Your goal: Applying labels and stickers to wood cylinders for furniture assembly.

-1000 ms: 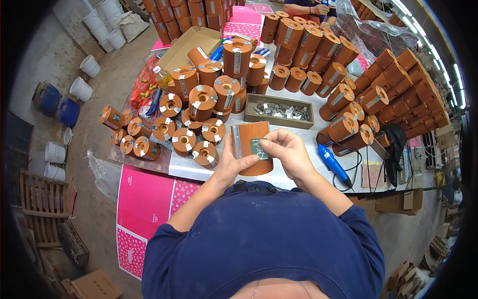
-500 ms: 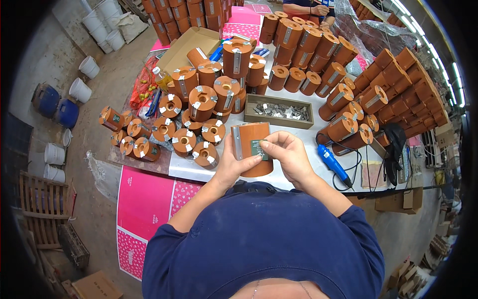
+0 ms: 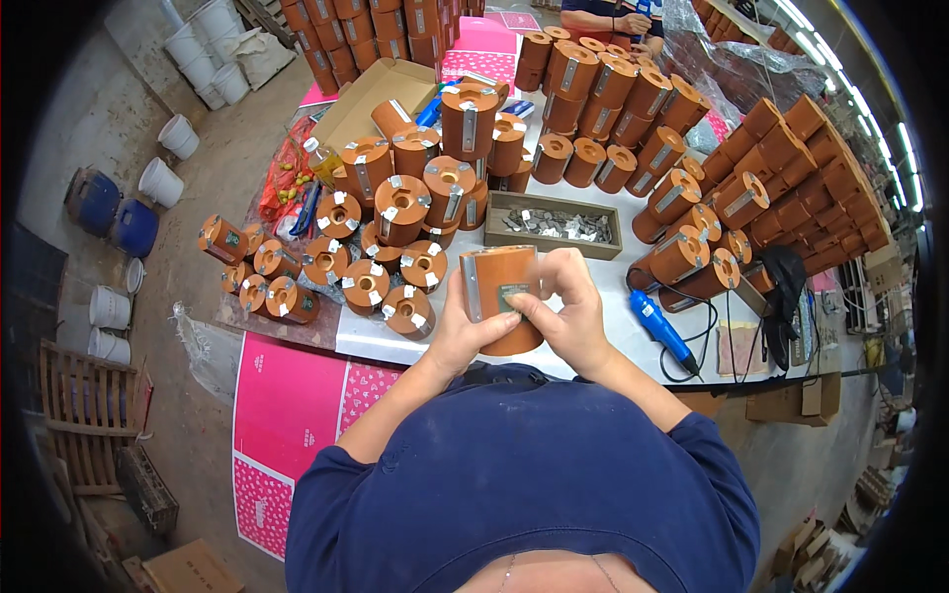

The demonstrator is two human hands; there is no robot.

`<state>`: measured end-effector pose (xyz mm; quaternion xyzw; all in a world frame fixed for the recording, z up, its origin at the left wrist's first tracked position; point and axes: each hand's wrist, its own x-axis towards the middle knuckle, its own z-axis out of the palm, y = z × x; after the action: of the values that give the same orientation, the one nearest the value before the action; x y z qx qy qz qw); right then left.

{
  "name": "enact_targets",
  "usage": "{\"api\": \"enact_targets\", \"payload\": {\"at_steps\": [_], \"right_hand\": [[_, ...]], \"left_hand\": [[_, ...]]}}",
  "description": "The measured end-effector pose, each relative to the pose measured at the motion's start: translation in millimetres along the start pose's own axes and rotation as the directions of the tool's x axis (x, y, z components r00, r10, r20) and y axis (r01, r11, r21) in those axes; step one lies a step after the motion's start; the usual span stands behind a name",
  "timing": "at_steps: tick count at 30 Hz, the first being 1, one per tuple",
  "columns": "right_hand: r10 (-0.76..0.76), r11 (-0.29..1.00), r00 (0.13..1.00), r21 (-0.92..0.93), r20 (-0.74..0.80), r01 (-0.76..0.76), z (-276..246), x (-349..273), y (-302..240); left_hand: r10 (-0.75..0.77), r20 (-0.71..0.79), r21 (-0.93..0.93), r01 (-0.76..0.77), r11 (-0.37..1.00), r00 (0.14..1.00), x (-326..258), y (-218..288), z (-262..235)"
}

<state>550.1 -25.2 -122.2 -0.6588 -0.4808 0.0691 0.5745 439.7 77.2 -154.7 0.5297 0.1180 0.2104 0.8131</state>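
My left hand (image 3: 463,328) is closed round the lower left side of an orange-brown cylinder (image 3: 506,267), held upright near the table's front edge. A metal strip (image 3: 472,287) runs down its left side, and its front bears a dark green label (image 3: 512,294). My right hand (image 3: 571,314) has its thumb pressed on that label. Its other fingers are curled beside the cylinder's right edge, partly smeared by motion. Just beyond the cylinder lies a shallow wooden tray (image 3: 618,237) of small metal pieces.
Similar cylinders with white tabs (image 3: 403,203) crowd the left of the table; more stand in stacks (image 3: 820,178) at the right. A blue corded power tool (image 3: 660,328) lies right of my hands. Another person's hand (image 3: 633,23) shows at the far side. An open cardboard box (image 3: 371,94) stands behind.
My right thumb has slid onto the label and presses it, where thumb and forefinger were at its upper right edge. The right fingers have lifted slightly. My left hand keeps its hold.
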Motion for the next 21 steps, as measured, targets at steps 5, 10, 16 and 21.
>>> {"api": "enact_targets", "payload": {"at_steps": [5, 10, 16, 21], "right_hand": [[0.082, 0.997, 0.995, 0.006, -0.062, -0.081, -2.1, -1.6, 27.1], [0.292, 0.914, 0.920, 0.206, 0.261, -0.348, 2.0, -14.8, 30.4], [0.334, 0.828, 0.894, 0.361, 0.299, -0.430, 12.6, -15.0, 22.0], [0.135, 0.985, 0.953, 0.064, 0.270, -0.158, 28.2, -11.5, 18.3]], "left_hand": [[-0.075, 0.031, -0.043, 0.077, 0.996, 0.997, -2.7, -5.0, -0.1], [-0.165, -0.059, -0.237, 0.146, 0.960, 0.985, -3.0, -2.0, 6.9], [0.008, -0.110, 0.059, -0.002, 0.998, 0.994, -2.3, -3.2, -7.1], [0.152, -0.161, 0.603, -0.025, 0.797, 0.975, -8.6, 18.0, -18.9]]}}
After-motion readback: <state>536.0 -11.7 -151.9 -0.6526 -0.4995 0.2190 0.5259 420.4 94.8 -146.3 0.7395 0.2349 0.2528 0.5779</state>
